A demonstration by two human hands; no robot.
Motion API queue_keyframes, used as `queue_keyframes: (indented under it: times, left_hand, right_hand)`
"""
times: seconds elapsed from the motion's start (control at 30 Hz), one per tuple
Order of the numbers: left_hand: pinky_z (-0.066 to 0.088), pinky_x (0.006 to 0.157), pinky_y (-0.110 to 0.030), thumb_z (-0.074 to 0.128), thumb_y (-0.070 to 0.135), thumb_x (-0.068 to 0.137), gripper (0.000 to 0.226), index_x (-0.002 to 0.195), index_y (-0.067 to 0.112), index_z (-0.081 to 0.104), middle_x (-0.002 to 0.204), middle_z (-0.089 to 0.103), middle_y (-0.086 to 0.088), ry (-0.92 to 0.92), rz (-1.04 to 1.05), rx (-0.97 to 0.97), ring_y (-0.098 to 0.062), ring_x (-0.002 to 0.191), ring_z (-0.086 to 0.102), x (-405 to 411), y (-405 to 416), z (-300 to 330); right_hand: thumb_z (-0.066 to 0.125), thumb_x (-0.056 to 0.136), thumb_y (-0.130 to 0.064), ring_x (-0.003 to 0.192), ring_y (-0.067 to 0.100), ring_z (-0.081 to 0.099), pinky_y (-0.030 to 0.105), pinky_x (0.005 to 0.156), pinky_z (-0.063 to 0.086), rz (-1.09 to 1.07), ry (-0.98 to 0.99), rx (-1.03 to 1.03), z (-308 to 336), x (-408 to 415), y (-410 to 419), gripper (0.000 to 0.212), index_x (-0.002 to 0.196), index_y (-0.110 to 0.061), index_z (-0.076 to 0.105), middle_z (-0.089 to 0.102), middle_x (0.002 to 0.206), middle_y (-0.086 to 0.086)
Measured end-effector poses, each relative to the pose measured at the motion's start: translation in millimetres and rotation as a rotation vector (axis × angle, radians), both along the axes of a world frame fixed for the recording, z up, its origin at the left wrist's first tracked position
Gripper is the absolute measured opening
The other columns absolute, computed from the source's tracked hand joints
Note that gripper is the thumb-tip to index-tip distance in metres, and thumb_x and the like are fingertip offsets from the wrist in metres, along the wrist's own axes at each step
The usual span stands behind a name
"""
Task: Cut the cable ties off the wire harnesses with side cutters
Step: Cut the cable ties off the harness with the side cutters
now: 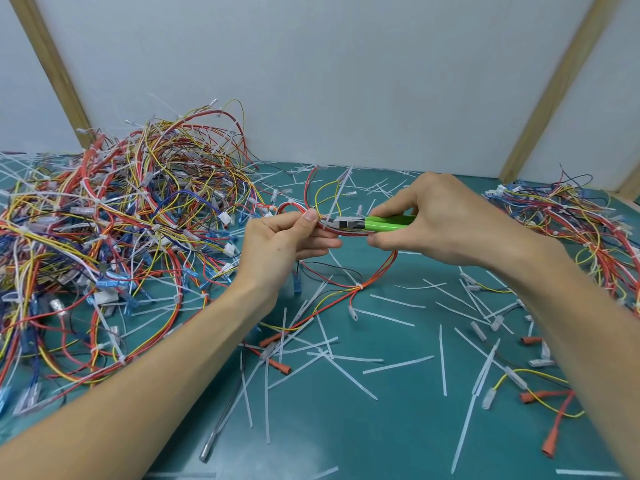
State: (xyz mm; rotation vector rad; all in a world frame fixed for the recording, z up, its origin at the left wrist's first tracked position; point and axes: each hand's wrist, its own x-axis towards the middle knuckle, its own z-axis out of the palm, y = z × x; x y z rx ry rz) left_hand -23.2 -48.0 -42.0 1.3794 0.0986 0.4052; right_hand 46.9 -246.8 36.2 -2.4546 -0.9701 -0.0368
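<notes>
Counting around the green side cutters (pixel 381 223): one pair showing, two hands (pixel 284 244) (pixel 446 220) gripping near them, two wire piles (pixel 114 230) (pixel 568 223) sitting either side, cut ties (pixel 398 364) lying below, too many to count

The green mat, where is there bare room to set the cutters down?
Barest: the near strip of the green mat between the forearms, bordered by scattered cut ties. Crowded: the big wire pile at left, the smaller wire pile at right.

Both bare forearms reach in from the lower corners and meet mid-frame, the left hand (pixel 284 242) pinching with thumb over curled fingers, the right hand (pixel 446 223) knuckles-up with fingers wrapped closed.
</notes>
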Motion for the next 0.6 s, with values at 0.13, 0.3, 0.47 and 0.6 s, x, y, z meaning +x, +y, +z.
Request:
queue_keyframes:
  times: [0.13,0.3,0.47,0.6]
  left_hand:
    - [0.061,0.067,-0.026,0.057,0.018,0.102,0.028,0.084,0.007,0.076,0.080,0.077,-0.013,0.002,-0.002,-0.003,-0.025,0.077,0.077,0.3,0.5,-0.3]
    - [0.061,0.068,-0.028,0.057,0.017,0.102,0.027,0.085,0.007,0.076,0.081,0.077,-0.013,0.004,-0.003,-0.007,-0.026,0.078,0.077,0.5,0.8,-1.3]
    - [0.060,0.066,-0.025,0.056,0.017,0.102,0.027,0.086,0.005,0.075,0.080,0.077,-0.012,0.005,-0.001,-0.005,-0.025,0.077,0.077,0.8,0.6,-1.1]
    - [0.061,0.066,-0.025,0.056,0.017,0.102,0.027,0.087,0.005,0.075,0.081,0.077,-0.013,0.005,-0.001,-0.007,-0.026,0.077,0.077,0.9,0.6,-1.3]
  right_hand:
    - [0.080,0.076,-0.042,0.048,0.010,0.034,0.017,0.044,0.033,0.014,-0.008,0.001,-0.3,-0.1,0.9,0.022,0.086,-0.058,0.069,0.061,0.065,0.004]
    - [0.080,0.076,-0.041,0.048,0.011,0.033,0.017,0.044,0.032,0.017,-0.012,-0.005,0.1,-0.3,1.4,0.024,0.086,-0.059,0.068,0.056,0.064,0.006]
    - [0.079,0.076,-0.040,0.051,0.011,0.032,0.020,0.045,0.031,0.003,-0.025,-0.012,-0.9,-0.2,2.2,0.022,0.086,-0.056,0.069,0.058,0.067,0.006]
    - [0.079,0.076,-0.039,0.051,0.011,0.031,0.020,0.044,0.030,-0.003,-0.034,-0.019,-1.4,-0.1,2.0,0.018,0.085,-0.053,0.072,0.058,0.068,0.007]
